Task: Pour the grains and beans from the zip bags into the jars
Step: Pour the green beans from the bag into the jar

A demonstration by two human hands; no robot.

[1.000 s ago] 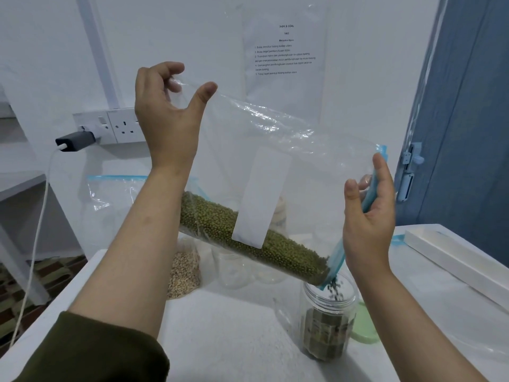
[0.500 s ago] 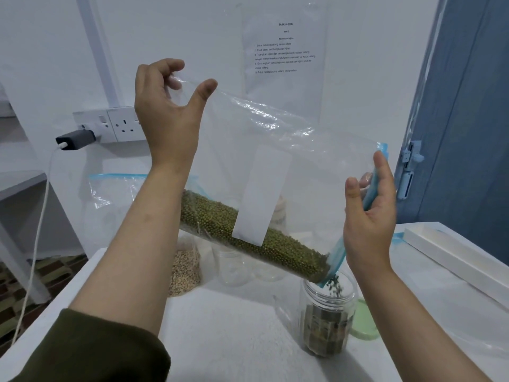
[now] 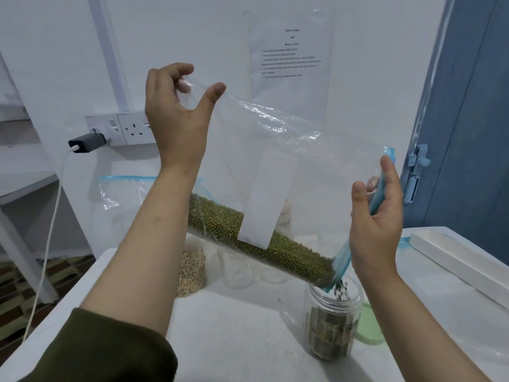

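The left hand pinches the raised bottom corner of a clear zip bag of green mung beans, held high at the left. The right hand grips the blue zip edge lower at the right, its fingers curled round it. The bag slopes down to the right, and beans fall from its low corner into an open clear jar standing on the white table. A green lid lies just right of the jar.

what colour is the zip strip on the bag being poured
Light blue, seen in the head view on the zip strip of the bag.
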